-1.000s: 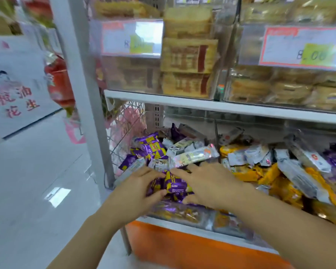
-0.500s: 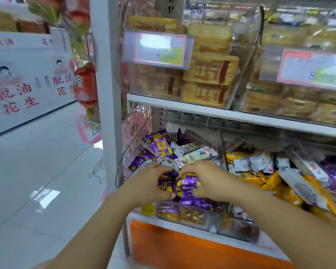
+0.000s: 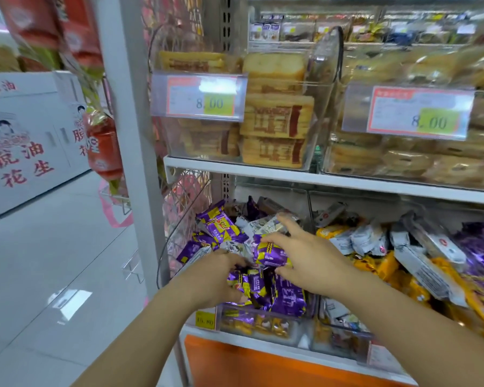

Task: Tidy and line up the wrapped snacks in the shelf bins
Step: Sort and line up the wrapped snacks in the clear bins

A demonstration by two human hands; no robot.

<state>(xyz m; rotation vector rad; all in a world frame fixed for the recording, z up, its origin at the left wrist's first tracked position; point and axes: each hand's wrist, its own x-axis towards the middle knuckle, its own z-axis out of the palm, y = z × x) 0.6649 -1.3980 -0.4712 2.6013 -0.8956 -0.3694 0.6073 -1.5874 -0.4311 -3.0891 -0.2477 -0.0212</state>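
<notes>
Purple wrapped snacks [image 3: 288, 298] in the bin [image 3: 263, 326] are gripped by left hand [image 3: 213, 277] and right hand [image 3: 313, 263].

Left hand [image 3: 215, 277]: fingertips buried among the purple packets [image 3: 263, 289] gripped; forearm cut off by the bottom edge.
Right hand [image 3: 310, 263]: palm turned away; hold on the packet beneath impossible to tell.
Price tags [image 3: 200, 97]: small print blurred, only 8.00 legible.
Yellow tag [image 3: 205, 319]: figures smeared, partly behind the left wrist.
Top shelf goods [image 3: 347, 32]: too small and blurred to identify.
Yellow packets [image 3: 389, 266]: row cropped by the right edge.
White carton [image 3: 25, 152]: cropped at the left edge.
</notes>
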